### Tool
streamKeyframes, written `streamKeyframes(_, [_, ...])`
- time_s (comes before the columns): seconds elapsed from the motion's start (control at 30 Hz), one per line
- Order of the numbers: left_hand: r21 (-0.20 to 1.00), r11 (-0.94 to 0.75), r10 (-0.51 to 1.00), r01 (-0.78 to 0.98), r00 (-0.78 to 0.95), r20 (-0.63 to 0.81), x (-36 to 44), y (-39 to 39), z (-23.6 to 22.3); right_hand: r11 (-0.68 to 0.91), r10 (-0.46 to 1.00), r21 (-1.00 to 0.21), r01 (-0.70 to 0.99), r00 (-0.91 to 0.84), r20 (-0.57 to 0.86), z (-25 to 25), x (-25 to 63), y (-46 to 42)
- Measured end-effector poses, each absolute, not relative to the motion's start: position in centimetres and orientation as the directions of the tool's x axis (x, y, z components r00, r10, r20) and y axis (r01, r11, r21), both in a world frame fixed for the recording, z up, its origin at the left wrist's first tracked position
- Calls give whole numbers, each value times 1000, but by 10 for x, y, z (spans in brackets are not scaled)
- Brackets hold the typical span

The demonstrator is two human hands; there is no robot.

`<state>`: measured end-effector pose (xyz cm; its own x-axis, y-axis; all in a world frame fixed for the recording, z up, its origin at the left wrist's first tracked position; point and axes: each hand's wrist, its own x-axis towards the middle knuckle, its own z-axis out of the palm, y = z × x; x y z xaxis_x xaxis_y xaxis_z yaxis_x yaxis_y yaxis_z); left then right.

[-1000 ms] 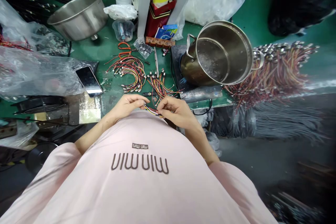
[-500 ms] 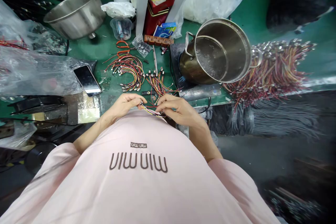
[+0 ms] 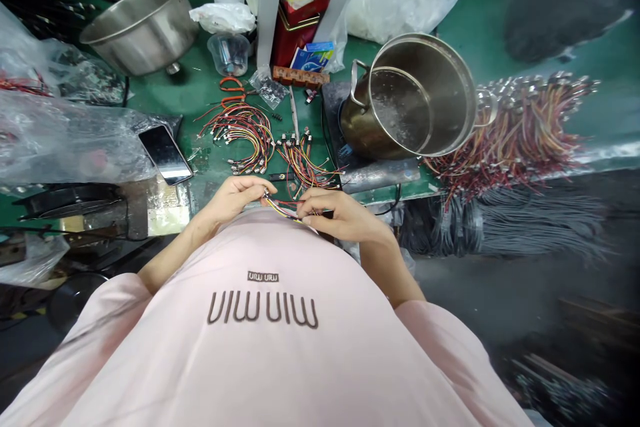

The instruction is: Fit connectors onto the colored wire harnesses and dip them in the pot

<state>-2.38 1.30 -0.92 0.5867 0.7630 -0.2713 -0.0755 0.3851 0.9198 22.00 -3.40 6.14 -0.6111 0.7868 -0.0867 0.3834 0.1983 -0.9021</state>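
Observation:
Between my hands, close to my shirt, stretches a short wire harness (image 3: 281, 211) with red, yellow, white and black wires. My left hand (image 3: 241, 197) pinches its end with the small metal part between thumb and fingertips. The fingers of my right hand (image 3: 336, 213) are closed on the wires at the other end, where the fingertips partly hide them. Just beyond my hands lie two piles on the green bench: a curved bundle of wire harnesses (image 3: 256, 141) at the left and a smaller pile of harnesses (image 3: 301, 159) at the right.
A tall metal pot (image 3: 410, 97) stands on a dark plate at the right, beside a large heap of harnesses (image 3: 530, 133). A phone (image 3: 165, 155), orange-handled scissors (image 3: 232, 91), a steel pan (image 3: 143, 30) and plastic bags (image 3: 75, 137) lie to the left.
The right fingers have shifted their hold along the wires, and more red wire shows between the hands. My left hand keeps its pinch. The whole view has drifted slightly.

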Motion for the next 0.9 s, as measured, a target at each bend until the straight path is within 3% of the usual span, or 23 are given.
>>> streamKeyframes(0.27, [939, 342, 783, -23, 560, -272, -26, 14, -9, 142, 799, -913, 382, -589, -122, 61, 216, -36])
streamKeyframes(0.6, [924, 375, 808, 76, 462, -366, -15, 11, 7, 143, 915, -905, 401, -403, -33, 47, 209, -41])
streamKeyframes(0.9, [930, 363, 799, 50, 498, -338, -7, 6, 10, 180, 948, -863, 473, -317, 24, 46, 189, -42])
